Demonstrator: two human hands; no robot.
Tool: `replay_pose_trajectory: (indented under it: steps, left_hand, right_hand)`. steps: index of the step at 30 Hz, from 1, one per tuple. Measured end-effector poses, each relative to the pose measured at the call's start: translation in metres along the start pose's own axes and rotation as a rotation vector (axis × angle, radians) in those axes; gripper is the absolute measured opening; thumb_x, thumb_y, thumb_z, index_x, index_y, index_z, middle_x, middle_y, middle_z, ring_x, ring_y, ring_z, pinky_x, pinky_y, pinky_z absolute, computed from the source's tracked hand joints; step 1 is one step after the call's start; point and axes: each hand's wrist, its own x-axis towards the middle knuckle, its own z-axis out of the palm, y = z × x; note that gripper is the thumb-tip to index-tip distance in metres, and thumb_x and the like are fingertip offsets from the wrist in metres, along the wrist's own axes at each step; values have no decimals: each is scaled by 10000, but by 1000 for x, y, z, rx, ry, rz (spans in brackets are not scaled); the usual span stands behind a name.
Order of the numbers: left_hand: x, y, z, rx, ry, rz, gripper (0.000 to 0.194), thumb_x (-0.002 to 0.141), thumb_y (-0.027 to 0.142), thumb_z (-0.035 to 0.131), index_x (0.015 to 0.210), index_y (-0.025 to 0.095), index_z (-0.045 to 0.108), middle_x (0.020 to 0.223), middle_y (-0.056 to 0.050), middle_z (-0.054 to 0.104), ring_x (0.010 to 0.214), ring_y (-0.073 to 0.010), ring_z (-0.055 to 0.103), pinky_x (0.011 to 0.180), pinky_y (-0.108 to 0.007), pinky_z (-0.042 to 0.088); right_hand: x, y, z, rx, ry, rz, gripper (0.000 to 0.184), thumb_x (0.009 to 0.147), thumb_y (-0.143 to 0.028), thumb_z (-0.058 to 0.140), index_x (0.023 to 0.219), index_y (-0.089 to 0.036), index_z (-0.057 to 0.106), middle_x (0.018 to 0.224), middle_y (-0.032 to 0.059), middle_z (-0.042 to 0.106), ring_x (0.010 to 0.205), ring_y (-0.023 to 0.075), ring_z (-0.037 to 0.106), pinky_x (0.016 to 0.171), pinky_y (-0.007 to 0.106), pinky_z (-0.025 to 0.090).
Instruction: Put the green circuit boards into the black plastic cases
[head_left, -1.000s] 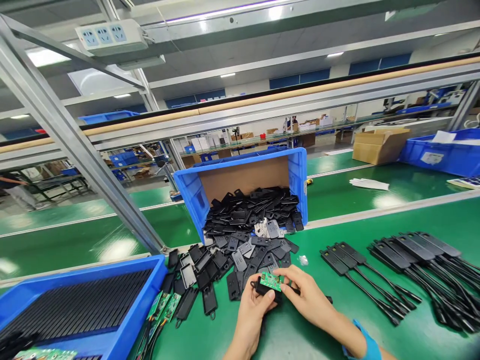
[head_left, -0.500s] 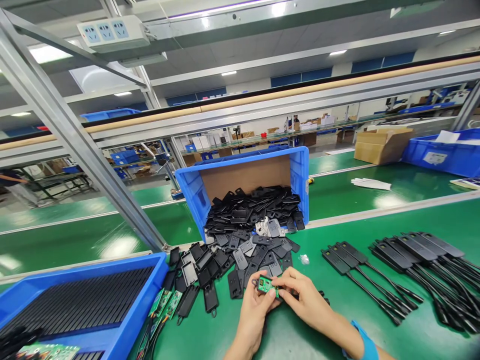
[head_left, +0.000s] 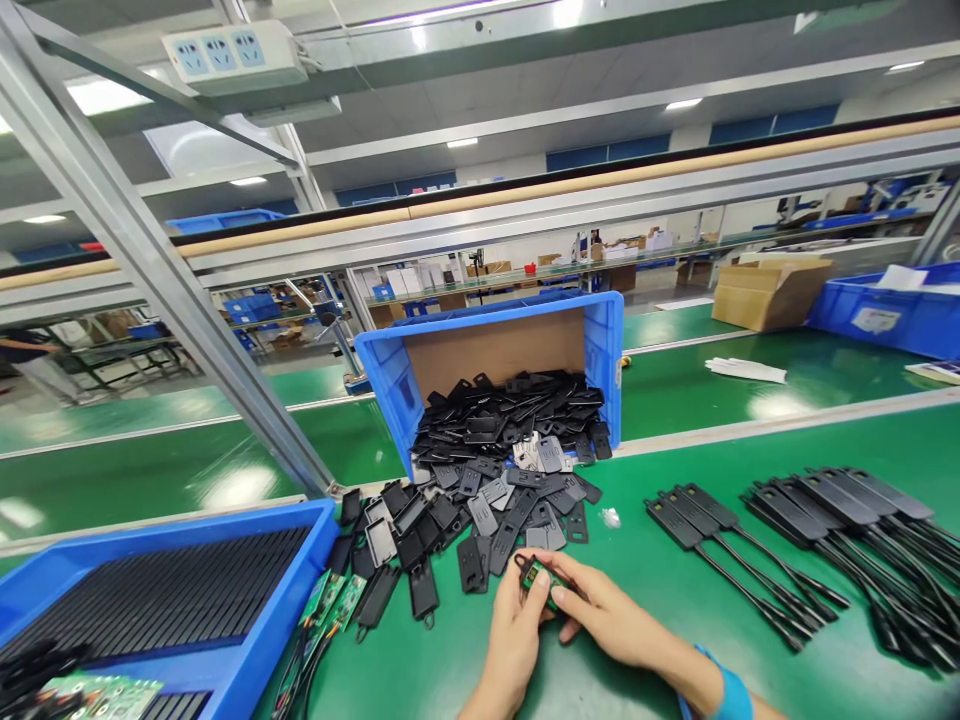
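Note:
Between both hands, low over the green table, is a small black plastic case with a green circuit board [head_left: 533, 574] in it. My left hand [head_left: 512, 625] is closed around the case's left side, its thumb across the board. From the right, my right hand [head_left: 600, 608] grips the other end, thumb and fingers pressed on it, hiding much of the board. A black loop sticks out at the case's upper left. Just beyond lie loose black case covers [head_left: 517, 510] and, further left, open case shells [head_left: 422, 590].
A tipped blue bin [head_left: 609, 370] spills black covers. At left stand a blue tray [head_left: 259, 640] of black parts and wired circuit boards [head_left: 349, 600]. Finished-looking cased units with cables [head_left: 694, 515] lie at right. A white glove [head_left: 746, 370] and a cardboard box [head_left: 769, 295] sit further back.
The board and case have tilted, and less of the board shows. My right hand has closed further over it, its fingers wrapping the far end.

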Motion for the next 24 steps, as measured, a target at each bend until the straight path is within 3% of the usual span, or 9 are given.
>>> replay_pose_trajectory:
  steps: [7,11,15,16,19,21,24]
  left_hand:
    - [-2,1,3,92,4,88,339,779,456,581,977,182,558,872,-44,563,766,-160,553,617,-239,478]
    - [-3,2,4,144,45,143,323,792,445,567,973,178,561,902,-67,593,772,-169,565,621,-241,482]
    - [-1,7,2,80,70,128,298,775,436,591,937,187,564,890,-73,635,787,-189,611,629,-247,494]
    - [0,8,1,52,86,119,299,768,434,601,937,191,560,897,-74,644,800,-196,620,635,-253,499]
    - [2,9,-1,-31,102,92,318,759,437,612,952,196,536,904,-80,666,842,-218,639,658,-283,516]
    - [4,9,-1,-60,90,93,323,765,438,606,960,196,520,911,-86,675,881,-232,644,676,-301,523]
    - [5,8,-2,-46,87,103,315,783,432,587,976,198,505,940,-92,676,905,-238,647,684,-310,530]
  right_hand:
    - [0,-3,4,-95,64,-2,429,896,-391,425,1314,-295,451,1237,70,561,548,87,605,559,263,550]
    - [0,-7,3,-97,55,-16,409,888,-366,436,1289,-292,470,1172,53,583,583,88,603,533,228,541]
    - [-1,-4,-4,-48,36,79,573,762,-256,606,1301,-247,413,809,-10,621,584,108,580,495,199,505]
    - [-1,-4,-6,-64,37,121,533,736,-234,622,1243,-217,462,718,-29,600,553,109,571,467,188,481]
    - [-2,-6,-10,-174,43,208,124,774,-256,559,825,-150,598,549,-37,554,467,102,545,424,172,406]
    - [-1,-10,-10,-230,68,198,213,805,-283,515,640,-153,554,504,-28,548,454,100,539,442,175,384]
    - [0,-15,-8,-255,122,148,210,779,-277,550,601,-165,539,469,-44,524,442,98,522,465,179,370]
